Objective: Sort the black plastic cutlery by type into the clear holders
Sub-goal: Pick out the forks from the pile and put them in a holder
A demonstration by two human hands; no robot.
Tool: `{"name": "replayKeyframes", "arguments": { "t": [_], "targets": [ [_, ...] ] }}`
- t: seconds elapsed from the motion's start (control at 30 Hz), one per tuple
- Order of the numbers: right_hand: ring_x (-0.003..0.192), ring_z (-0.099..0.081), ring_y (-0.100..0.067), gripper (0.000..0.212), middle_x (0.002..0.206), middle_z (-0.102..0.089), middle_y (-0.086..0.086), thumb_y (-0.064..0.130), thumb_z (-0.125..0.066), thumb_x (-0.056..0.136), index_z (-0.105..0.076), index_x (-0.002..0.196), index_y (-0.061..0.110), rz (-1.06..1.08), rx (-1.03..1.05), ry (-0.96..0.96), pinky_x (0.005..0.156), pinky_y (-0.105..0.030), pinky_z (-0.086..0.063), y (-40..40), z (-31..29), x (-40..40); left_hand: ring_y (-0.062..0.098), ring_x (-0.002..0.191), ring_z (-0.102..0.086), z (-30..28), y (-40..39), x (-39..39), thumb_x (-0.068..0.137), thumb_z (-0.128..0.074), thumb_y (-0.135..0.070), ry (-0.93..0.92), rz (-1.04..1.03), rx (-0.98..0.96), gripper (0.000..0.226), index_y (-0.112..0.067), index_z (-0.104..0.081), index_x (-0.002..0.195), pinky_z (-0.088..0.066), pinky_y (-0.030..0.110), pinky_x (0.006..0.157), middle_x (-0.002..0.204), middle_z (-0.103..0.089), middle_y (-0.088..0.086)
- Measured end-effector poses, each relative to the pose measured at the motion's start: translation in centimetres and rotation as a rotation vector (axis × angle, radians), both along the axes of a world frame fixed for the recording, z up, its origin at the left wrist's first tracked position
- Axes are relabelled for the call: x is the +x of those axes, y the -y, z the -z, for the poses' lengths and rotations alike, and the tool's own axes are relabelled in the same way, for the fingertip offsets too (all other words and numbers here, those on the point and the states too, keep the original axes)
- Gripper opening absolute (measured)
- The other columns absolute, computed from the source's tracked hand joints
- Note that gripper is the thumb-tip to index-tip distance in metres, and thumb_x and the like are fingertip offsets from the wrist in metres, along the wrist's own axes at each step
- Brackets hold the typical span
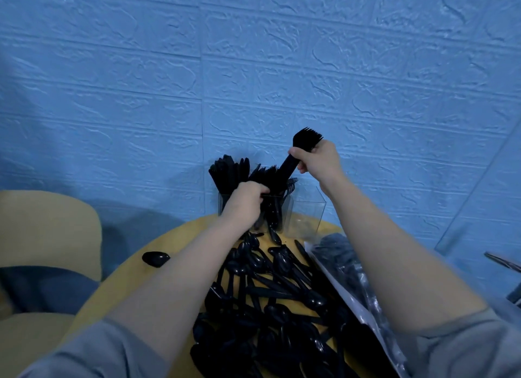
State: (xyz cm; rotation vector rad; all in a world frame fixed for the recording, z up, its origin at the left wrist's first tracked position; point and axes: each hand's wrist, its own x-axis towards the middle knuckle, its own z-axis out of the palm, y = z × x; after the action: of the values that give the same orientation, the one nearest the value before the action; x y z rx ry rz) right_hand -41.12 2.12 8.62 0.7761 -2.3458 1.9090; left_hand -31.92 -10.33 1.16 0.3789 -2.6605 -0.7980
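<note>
My right hand (318, 160) grips a bundle of black plastic forks (303, 140), tines up, tilted over the clear holders at the table's far edge. My left hand (246, 198) is curled round the black forks (270, 174) that stand in the middle holder (286, 208). The left holder, mostly hidden behind my left hand, is packed with black knives (228, 169). The right holder (310, 211) looks empty. A heap of black spoons and other cutlery (267, 287) covers the round yellow table (118, 290) between my forearms.
A single black spoon (155, 258) lies apart at the table's left. A clear plastic bag of black cutlery (349, 267) lies at the right. A yellow chair (42, 231) stands at the left. The blue textured wall (253, 67) is right behind the holders.
</note>
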Motion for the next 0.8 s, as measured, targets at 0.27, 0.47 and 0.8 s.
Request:
{"name": "replayKeyframes", "arguments": {
  "t": [0.27, 0.47, 0.8],
  "targets": [
    [0.042, -0.054, -0.005, 0.022, 0.063, -0.057, 0.002, 0.013, -0.073, 0.081, -0.06, 0.099, 0.011, -0.012, 0.27, -0.084, 0.049, -0.018, -0.047, 2.2, 2.4, -0.3, 0.025, 0.126, -0.044, 1.7, 0.3, -0.4, 0.088, -0.043, 0.014, 0.002, 0.07, -0.269, 0.054, -0.009, -0.049, 0.137, -0.038, 0.035, 0.104, 0.137, -0.048, 0.01],
    [0.104, -0.053, -0.023, 0.044, 0.115, -0.055, -0.012, 0.025, -0.078, 0.077, -0.063, 0.112, 0.004, -0.035, 0.588, -0.312, 0.075, -0.022, -0.039, 2.1, 2.9, 0.7, 0.023, 0.132, -0.04, 2.1, 0.5, 0.3, 0.089, -0.041, 0.013, -0.03, 0.106, -0.21, 0.053, -0.009, -0.049, 0.137, -0.031, 0.028, 0.109, 0.141, -0.046, 0.007],
    [0.096, -0.055, -0.014, 0.048, 0.125, -0.045, 0.002, 0.022, -0.07, 0.085, -0.053, 0.13, 0.018, -0.115, 0.462, -0.424, 0.078, -0.013, -0.037, -5.3, 3.0, 4.8, 0.015, 0.124, -0.048, 2.0, -3.2, 8.5, 0.096, -0.052, -0.011, 0.097, 0.248, -0.102, 0.033, -0.015, -0.059, 0.128, -0.031, 0.02, 0.103, 0.134, -0.056, 0.002]
  ]
}}
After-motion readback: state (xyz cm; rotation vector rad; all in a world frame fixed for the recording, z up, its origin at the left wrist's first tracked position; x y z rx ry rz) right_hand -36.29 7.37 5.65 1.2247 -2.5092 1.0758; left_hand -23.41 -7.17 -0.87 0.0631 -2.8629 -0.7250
